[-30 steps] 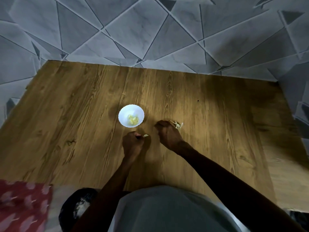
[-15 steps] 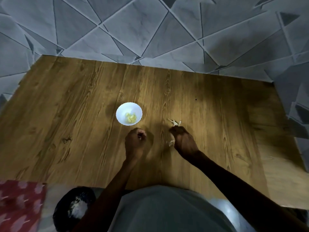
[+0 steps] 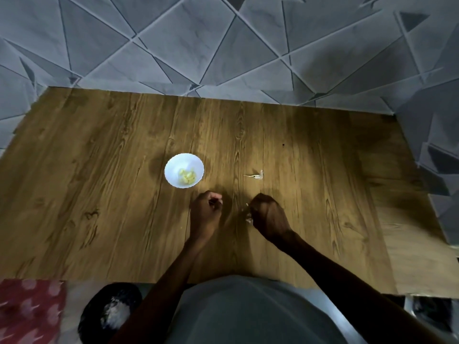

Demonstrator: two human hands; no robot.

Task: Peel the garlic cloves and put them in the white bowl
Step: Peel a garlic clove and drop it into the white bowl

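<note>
Now we see our left hand (image 3: 205,211) curled tight; whether it holds anything we cannot tell. Our right hand (image 3: 269,216), beside it, pinches pale garlic scraps (image 3: 248,219). Just beyond the left hand sits the white bowl (image 3: 173,167) with peeled cloves (image 3: 186,177); a loose peel (image 3: 257,175) lies beyond the right. Tabletop (image 3: 99,194) stretches wide outward from both hands.
</note>
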